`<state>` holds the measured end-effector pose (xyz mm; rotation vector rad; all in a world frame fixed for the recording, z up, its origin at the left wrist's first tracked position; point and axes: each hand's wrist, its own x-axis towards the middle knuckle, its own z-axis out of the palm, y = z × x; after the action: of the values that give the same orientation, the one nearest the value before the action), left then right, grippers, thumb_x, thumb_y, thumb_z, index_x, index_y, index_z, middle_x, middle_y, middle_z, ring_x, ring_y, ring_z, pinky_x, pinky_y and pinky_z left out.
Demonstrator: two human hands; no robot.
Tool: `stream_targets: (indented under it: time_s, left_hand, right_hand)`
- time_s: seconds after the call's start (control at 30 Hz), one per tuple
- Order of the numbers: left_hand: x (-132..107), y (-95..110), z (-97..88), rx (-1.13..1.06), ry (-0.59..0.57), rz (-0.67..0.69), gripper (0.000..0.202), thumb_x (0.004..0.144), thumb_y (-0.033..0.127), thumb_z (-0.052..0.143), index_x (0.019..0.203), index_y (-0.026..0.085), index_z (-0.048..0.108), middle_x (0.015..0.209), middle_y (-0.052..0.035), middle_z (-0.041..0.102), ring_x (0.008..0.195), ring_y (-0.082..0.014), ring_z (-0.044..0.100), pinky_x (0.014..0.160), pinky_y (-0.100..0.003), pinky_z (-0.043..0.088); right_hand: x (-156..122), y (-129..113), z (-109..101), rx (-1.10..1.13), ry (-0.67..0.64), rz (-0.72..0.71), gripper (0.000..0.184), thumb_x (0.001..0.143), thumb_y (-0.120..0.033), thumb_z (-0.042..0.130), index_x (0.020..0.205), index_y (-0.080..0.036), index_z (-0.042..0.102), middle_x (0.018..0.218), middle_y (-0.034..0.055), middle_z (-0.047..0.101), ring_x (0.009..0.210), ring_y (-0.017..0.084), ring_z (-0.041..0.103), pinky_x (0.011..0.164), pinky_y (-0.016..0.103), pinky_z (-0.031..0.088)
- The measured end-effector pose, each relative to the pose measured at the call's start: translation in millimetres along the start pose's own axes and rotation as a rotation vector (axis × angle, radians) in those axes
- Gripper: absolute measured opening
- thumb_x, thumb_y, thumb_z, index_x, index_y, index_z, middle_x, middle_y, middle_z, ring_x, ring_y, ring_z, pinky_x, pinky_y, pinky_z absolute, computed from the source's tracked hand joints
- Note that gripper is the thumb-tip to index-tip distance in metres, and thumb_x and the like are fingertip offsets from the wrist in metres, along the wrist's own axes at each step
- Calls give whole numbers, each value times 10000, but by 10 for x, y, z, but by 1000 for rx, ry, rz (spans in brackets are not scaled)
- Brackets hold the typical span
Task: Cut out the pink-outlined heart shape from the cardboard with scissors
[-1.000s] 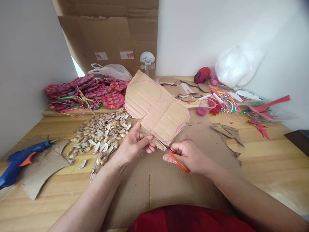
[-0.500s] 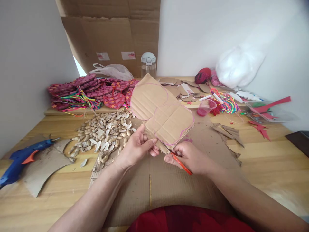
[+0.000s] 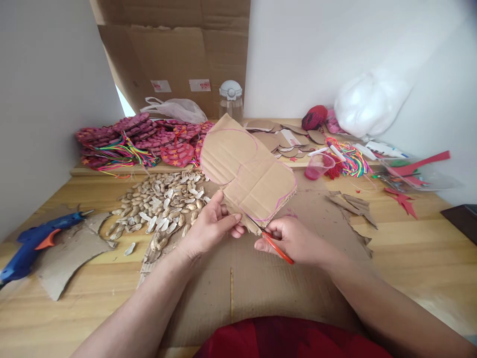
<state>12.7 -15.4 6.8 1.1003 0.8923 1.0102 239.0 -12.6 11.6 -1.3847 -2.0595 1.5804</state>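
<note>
A person's deep-red garment (image 3: 298, 339) rises in a smooth, rounded curve at the bottom edge of the head-camera view, its cloth varied by darker maroon patches that blend softly into the brighter red; too little shows to tell whether it is a shirt, a dress or an apron. The left forearm (image 3: 149, 298) and right forearm (image 3: 367, 296) are bare to where the frame cuts them off, slimmer at the wrists. Both hands, left (image 3: 208, 223) and right (image 3: 292, 237), are ungloved.
</note>
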Motion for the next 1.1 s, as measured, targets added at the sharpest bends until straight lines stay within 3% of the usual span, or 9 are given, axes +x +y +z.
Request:
stream_targets:
  time_s: [0.1,0.17,0.3,0.43,0.67,0.9,1.1]
  left_hand:
    - [6,6,-25,-19,19,11,453,812,274,753,1149,193,462,727,5,673,563,-127,640,507,-215,493]
    - [7,14,-38,-29,3,-10,432,814,267,745,1132,193,464,721,5,672,550,-119,626,494,-205,475]
    - [-6,21,-14,-34,-59,-54,423,827,266,734,1145,189,466,728,-3,676,552,-113,626,492,-191,464]
    - [-23,19,45,-43,-68,-49,479,822,277,745,1199,191,463,729,-3,675,554,-116,635,490,-189,463]
    - [-13,14,60,-44,-37,-29,463,797,283,762,1142,191,468,713,2,668,548,-129,642,484,-202,472]
    - [-34,7,105,-76,-75,-40,506,808,290,765,1198,188,459,717,8,669,549,-112,635,486,-186,480]
    - [-51,-4,154,-70,-65,-42,485,779,279,792,1116,182,457,713,13,663,552,-120,644,482,-195,494]
  right_hand:
    - [-30,-14,-16,121,-105,1,359,806,-500,732,853,-172,596,694,-33,545,568,91,424,502,215,316]
    - [-43,-18,-13,144,-124,-13,351,847,-504,691,881,-164,609,740,-4,594,599,104,482,526,221,353]
    - [-49,-25,21,98,-95,-54,406,876,-513,661,694,-181,515,586,-47,481,527,90,407,491,227,287]
    - [-50,-42,48,133,-116,-117,392,903,-488,642,701,-185,501,564,-58,468,509,85,390,491,234,282]
    - [-39,-65,70,139,-71,-84,449,886,-478,670,610,-187,466,497,-60,446,468,75,357,467,240,256]
    - [-17,-121,133,327,-67,-59,437,770,-575,747,731,-216,500,510,-71,404,426,82,348,414,250,258]
    - [9,-42,188,375,-48,-89,396,769,-523,774,814,-224,518,537,-74,382,428,79,323,399,247,282]
